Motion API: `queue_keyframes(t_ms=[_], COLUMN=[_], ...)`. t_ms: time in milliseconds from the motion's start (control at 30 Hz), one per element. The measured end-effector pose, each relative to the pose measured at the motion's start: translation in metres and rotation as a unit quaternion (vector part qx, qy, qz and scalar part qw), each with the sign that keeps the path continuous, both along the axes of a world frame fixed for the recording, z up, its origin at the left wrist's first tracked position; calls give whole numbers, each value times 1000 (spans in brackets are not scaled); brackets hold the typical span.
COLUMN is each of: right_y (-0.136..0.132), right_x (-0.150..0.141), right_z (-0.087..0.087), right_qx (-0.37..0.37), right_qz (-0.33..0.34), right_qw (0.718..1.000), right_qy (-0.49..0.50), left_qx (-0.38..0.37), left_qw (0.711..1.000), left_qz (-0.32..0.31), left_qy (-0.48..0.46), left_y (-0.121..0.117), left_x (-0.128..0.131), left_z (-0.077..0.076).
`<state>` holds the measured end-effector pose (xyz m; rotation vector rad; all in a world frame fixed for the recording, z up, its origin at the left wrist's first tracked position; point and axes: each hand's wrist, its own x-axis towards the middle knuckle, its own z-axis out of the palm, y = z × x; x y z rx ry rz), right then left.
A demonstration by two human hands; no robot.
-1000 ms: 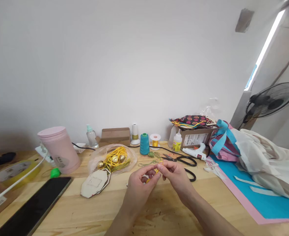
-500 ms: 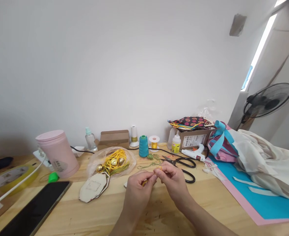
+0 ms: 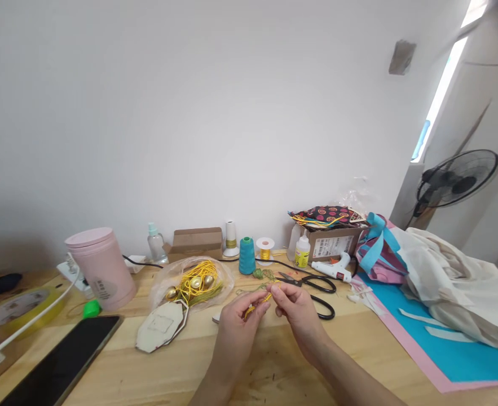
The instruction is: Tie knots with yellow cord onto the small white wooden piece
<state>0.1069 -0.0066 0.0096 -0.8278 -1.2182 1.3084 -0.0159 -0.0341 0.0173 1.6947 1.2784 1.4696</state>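
A yellow cord (image 3: 252, 309) runs between my two hands above the wooden table. My left hand (image 3: 242, 318) is closed, pinching the cord between thumb and fingers, with a bunched part showing at the palm. At the cord's upper end, the thumb and fingertips of my right hand (image 3: 293, 307) are pressed together on it. Black-handled scissors (image 3: 308, 281) lie just behind my right hand. Beyond my fingers are green thread (image 3: 259, 274) and a teal thread cone (image 3: 247, 256). A plastic bag with yellow cords and gold bells (image 3: 195, 282) lies to the left.
Octagonal white pieces (image 3: 159, 327), a phone (image 3: 62, 361) and a pink tumbler (image 3: 102, 268) are on the left. A glue gun (image 3: 335, 267), a glue bottle (image 3: 302, 251) and a cardboard box (image 3: 333, 245) stand back right. Blue sheets (image 3: 460, 355) and cream fabric (image 3: 452, 270) cover the right side.
My fingertips have parted slightly, and more of the yellow cord shows between my hands. The view has shifted a little.
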Motion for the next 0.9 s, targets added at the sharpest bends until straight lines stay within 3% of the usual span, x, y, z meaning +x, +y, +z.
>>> queue_keyframes(t_ms=[233, 400, 667, 900], right_y=[-5, -2, 4, 2], right_x=[-4, -1, 5, 1], right_z=[9, 7, 6, 3], right_qx=[-19, -10, -11, 3], right_qz=[-4, -17, -30, 7], right_qw=[1000, 1000, 999, 1000], right_qy=[8, 12, 27, 22], left_qx=[-72, -91, -55, -51], left_qw=[995, 994, 998, 998], left_qz=[26, 4, -20, -15], left_qy=[-65, -60, 20, 31], left_y=[3, 5, 2, 2], left_x=[-2, -1, 2, -3], left_z=[-3, -4, -2, -2])
